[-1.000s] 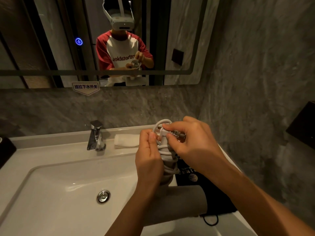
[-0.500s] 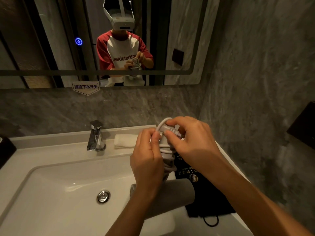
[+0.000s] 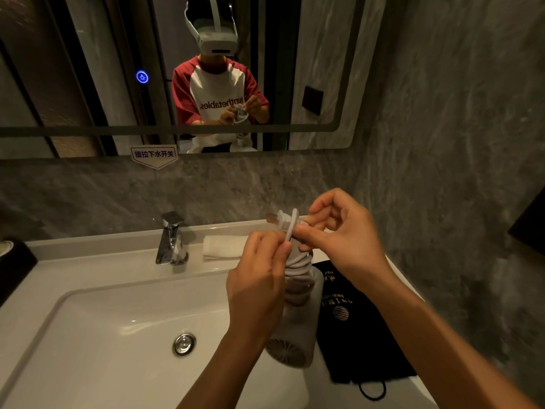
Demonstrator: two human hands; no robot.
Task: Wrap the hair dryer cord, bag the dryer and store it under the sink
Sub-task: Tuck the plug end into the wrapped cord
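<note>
White cord point(image 3: 298, 261) now coils the hair dryer point(image 3: 290, 329) handle above the sink point(image 3: 88, 320); left hand point(image 3: 256, 287) grips it, right hand point(image 3: 342, 240) has pushed the plug point(image 3: 278, 220) through a loop, wrapping nearly done, black bag point(image 3: 354, 329) waiting alongside

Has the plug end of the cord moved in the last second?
Yes. The plug now pokes out left of the right hand, toward the faucet; earlier it sat tucked under that hand's fingers.

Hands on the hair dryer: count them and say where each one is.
2. The left hand grips the hair dryer by its cord-wrapped handle; the right hand pinches the cord loop at the top, near the plug.
</note>
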